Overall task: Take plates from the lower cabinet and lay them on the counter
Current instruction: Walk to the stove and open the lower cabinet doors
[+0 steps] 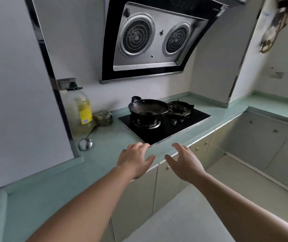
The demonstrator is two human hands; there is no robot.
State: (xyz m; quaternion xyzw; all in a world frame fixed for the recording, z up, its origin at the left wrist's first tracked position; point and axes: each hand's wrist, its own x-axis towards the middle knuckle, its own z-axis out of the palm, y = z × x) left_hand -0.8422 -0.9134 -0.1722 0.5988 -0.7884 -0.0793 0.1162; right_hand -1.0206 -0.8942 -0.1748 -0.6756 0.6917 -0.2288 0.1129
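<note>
Both my arms reach forward over the front edge of the pale green counter (55,186). My left hand (134,158) hovers over the counter edge with fingers spread and relaxed, holding nothing. My right hand (185,161) is beside it, also empty, fingers straight, above the lower cabinet doors (136,203). The cream cabinet doors are closed, each with a small round knob (167,167). No plates are in view.
A black gas hob (167,126) carries a dark wok (148,107) just beyond my hands. An oil bottle (80,110), a small metal tin (103,117) and a ladle (85,144) stand at the left wall. A range hood (155,37) hangs above. More counter and cabinets run along the right.
</note>
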